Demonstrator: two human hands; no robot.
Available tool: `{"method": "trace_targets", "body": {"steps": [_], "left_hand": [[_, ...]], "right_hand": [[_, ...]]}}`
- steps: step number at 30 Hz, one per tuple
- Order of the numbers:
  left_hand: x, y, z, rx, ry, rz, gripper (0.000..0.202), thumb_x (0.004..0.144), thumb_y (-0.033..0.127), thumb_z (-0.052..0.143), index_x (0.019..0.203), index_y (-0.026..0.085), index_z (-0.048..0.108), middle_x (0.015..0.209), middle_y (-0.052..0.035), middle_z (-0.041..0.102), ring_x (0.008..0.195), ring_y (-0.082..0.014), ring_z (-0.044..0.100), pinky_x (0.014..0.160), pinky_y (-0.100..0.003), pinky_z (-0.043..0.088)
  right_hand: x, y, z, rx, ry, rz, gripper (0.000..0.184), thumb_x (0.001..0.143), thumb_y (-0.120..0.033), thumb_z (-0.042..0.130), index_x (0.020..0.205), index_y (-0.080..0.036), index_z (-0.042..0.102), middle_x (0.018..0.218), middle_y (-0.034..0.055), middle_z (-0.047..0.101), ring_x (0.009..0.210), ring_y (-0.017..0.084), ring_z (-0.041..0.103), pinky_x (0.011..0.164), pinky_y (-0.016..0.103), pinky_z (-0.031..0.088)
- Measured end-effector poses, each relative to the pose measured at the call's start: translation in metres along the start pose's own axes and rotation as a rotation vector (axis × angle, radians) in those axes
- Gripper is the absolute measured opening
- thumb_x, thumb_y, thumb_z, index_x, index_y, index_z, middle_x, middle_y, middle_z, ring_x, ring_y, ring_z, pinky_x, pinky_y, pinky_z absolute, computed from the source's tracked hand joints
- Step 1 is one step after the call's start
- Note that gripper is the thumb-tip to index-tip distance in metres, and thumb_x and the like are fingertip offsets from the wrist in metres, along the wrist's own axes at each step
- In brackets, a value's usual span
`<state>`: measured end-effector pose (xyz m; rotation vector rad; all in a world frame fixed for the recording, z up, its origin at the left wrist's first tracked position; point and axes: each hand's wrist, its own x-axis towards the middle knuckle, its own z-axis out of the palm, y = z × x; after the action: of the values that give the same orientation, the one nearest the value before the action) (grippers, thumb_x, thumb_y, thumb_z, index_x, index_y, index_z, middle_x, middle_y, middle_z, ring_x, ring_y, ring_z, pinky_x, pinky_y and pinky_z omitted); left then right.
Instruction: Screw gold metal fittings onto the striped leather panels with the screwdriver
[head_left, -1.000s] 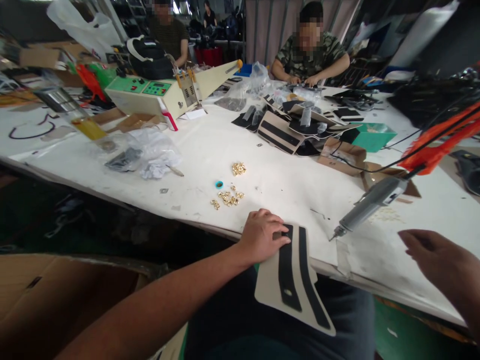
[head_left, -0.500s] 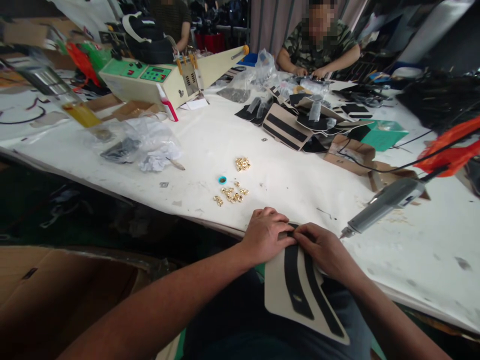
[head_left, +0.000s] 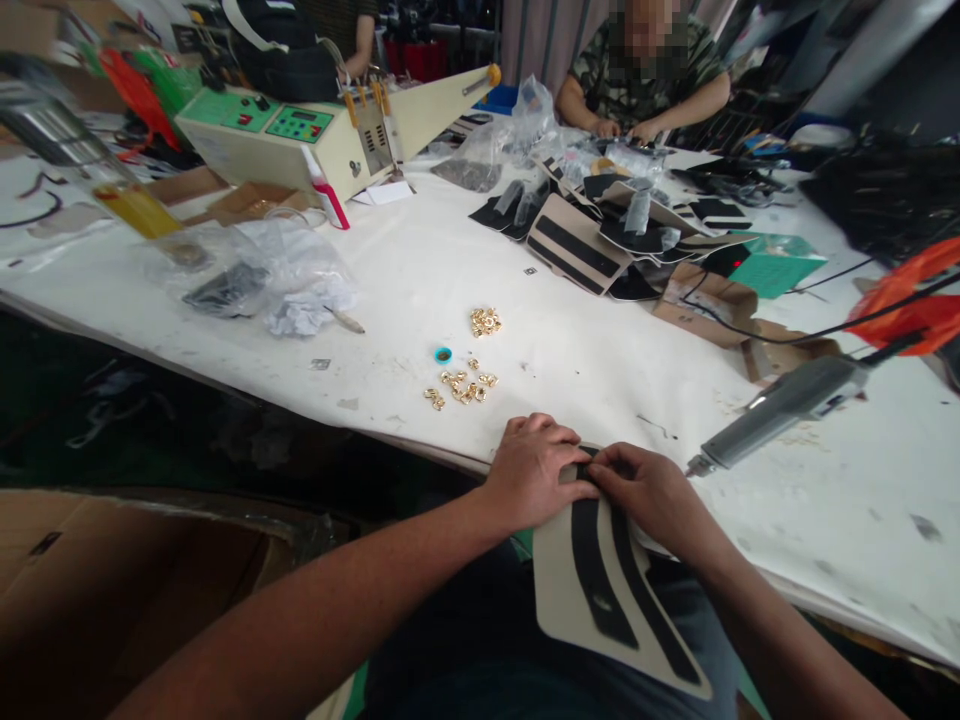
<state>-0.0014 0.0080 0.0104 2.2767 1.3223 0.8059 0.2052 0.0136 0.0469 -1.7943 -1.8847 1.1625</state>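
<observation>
**Both hands closed on one striped panel**

Left hand (head_left: 536, 470) and right hand (head_left: 649, 495), fingertips touching, both clamped on the top end of one beige striped panel (head_left: 592, 590). Lies under the hands at the near edge of the white table (head_left: 585, 370); hangs from there down over the lap, with its two black stripes facing up.

Just beyond the left hand: two small heaps of gold eyelets (head_left: 461, 385) (single pieces too small to count) and one blue ring (head_left: 443, 354) beside them. To the right of the right hand, near but apart: one grey power tool (head_left: 780, 410), tip toward the hands, on a black cord.

Farther out: a stack of similar panels (head_left: 577, 250); two open cardboard boxes (head_left: 705, 305), contents not visible; one green box (head_left: 772, 268); clear plastic bags (head_left: 277, 275) with dark parts inside; one green-topped machine (head_left: 315, 150).
</observation>
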Motion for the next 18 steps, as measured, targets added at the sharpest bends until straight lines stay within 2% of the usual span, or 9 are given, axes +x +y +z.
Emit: {"method": "trace_targets", "body": {"steps": [6,11,13,16,18], "left_hand": [[0.001,0.002,-0.001,0.016,0.010,-0.004,0.037,0.089,0.062,0.081,0.110,0.031,0.083,0.123,-0.0004,0.079,0.120,-0.0281,0.060,0.100,-0.050,0.041],[0.001,0.002,0.000,0.019,0.025,-0.001,0.036,0.086,0.059,0.085,0.109,0.031,0.084,0.122,-0.0002,0.079,0.120,-0.0282,0.060,0.100,-0.049,0.042],[0.001,0.001,0.001,0.017,0.034,-0.005,0.037,0.084,0.059,0.088,0.109,0.031,0.084,0.122,0.0003,0.079,0.120,-0.0284,0.060,0.100,-0.049,0.042],[0.000,0.001,0.003,0.007,0.047,-0.015,0.038,0.080,0.057,0.091,0.107,0.031,0.084,0.123,0.0010,0.079,0.120,-0.0284,0.060,0.101,-0.049,0.042],[0.000,0.001,0.004,-0.002,0.050,-0.019,0.037,0.079,0.055,0.093,0.105,0.031,0.084,0.122,0.0013,0.080,0.120,-0.0283,0.060,0.101,-0.049,0.042]], "right_hand": [[0.001,-0.001,0.000,0.055,0.007,-0.006,0.030,0.086,-0.052,0.066,0.084,-0.022,0.072,0.076,-0.0006,0.072,0.076,0.022,0.067,0.068,0.032,0.046],[-0.015,0.001,-0.001,0.162,0.082,0.012,0.039,0.090,-0.059,0.066,0.101,-0.023,0.076,0.071,-0.0005,0.071,0.067,0.022,0.065,0.064,0.033,0.048],[-0.027,0.006,-0.005,0.216,0.232,0.007,0.043,0.089,-0.063,0.070,0.104,-0.023,0.075,0.074,0.0006,0.072,0.068,0.023,0.067,0.067,0.034,0.051],[-0.044,0.017,-0.022,0.197,0.672,0.038,0.046,0.083,-0.064,0.079,0.101,-0.023,0.075,0.087,0.0041,0.076,0.080,0.026,0.071,0.082,0.040,0.054],[-0.046,0.025,-0.037,0.236,0.920,0.056,0.051,0.080,-0.062,0.084,0.112,-0.023,0.074,0.102,0.0063,0.076,0.091,0.027,0.072,0.090,0.043,0.054]]}}
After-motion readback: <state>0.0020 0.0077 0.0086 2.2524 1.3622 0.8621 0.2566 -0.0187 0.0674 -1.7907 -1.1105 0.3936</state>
